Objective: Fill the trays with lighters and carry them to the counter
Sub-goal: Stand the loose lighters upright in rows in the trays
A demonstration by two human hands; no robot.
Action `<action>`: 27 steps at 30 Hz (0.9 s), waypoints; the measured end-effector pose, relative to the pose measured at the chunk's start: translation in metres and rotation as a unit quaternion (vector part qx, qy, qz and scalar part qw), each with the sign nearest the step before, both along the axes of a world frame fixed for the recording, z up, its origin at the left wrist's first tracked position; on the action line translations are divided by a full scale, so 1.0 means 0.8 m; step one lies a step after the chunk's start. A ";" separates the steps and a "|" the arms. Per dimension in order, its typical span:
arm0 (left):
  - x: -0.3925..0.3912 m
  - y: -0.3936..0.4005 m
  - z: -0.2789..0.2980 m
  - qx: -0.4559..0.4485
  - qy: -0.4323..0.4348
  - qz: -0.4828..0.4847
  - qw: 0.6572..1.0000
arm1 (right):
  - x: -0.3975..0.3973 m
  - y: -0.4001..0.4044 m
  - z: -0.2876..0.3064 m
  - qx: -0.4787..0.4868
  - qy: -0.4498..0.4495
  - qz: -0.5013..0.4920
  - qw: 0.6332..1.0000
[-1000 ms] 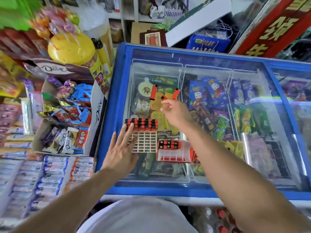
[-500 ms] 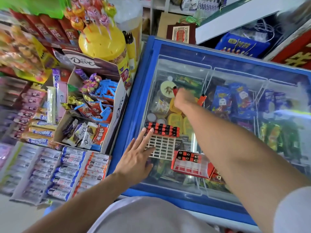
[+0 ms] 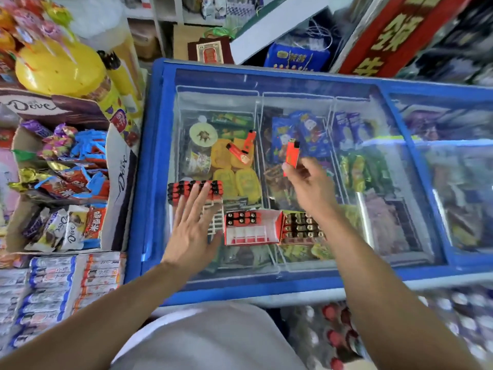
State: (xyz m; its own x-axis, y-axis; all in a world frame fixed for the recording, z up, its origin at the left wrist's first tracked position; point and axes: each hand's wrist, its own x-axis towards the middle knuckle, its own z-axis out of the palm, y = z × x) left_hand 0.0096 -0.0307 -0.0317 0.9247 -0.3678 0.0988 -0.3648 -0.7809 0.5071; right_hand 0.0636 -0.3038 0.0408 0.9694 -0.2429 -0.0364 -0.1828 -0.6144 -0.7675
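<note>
A person stands over a freezer's glass lid (image 3: pixel 293 84). The right hand (image 3: pixel 306 180) pinches 1 red lighter (image 3: pixel 292 156) above the lid. The left hand (image 3: pixel 192 225), fingers straight and released, rests on a white grid tray (image 3: pixel 215 220); only its far rows hold lighters. Beside it, a red tray (image 3: pixel 250 231) holds a few lighters at its far end, the rest bare. A further box (image 3: pixel 302 227), touching it, looks full. 2 loose lighters (image 3: pixel 240 150) lie on the glass. Filling seems at an early stage; carrying to the tabletop remains.
</note>
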 end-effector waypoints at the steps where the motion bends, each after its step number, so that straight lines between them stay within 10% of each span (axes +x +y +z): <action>1: -0.001 -0.015 0.004 -0.007 -0.011 -0.027 1.000 | -0.022 -0.019 0.000 0.024 0.001 -0.026 0.999; 10: -0.034 -0.136 0.022 0.207 0.042 -0.285 0.935 | -0.158 -0.123 -0.034 0.012 0.081 -0.144 0.986; 27: -0.041 -0.158 0.031 0.321 0.092 -0.257 0.907 | -0.171 -0.129 -0.067 -0.147 0.077 0.004 0.986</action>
State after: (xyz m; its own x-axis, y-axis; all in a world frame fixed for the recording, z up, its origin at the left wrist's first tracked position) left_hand -0.0230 -0.1573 -0.0066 0.5945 -0.6810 -0.4275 -0.7188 -0.6884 0.0969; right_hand -0.0729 -0.4071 -0.0128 0.9596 -0.2576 -0.1131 -0.2782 -0.8082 -0.5191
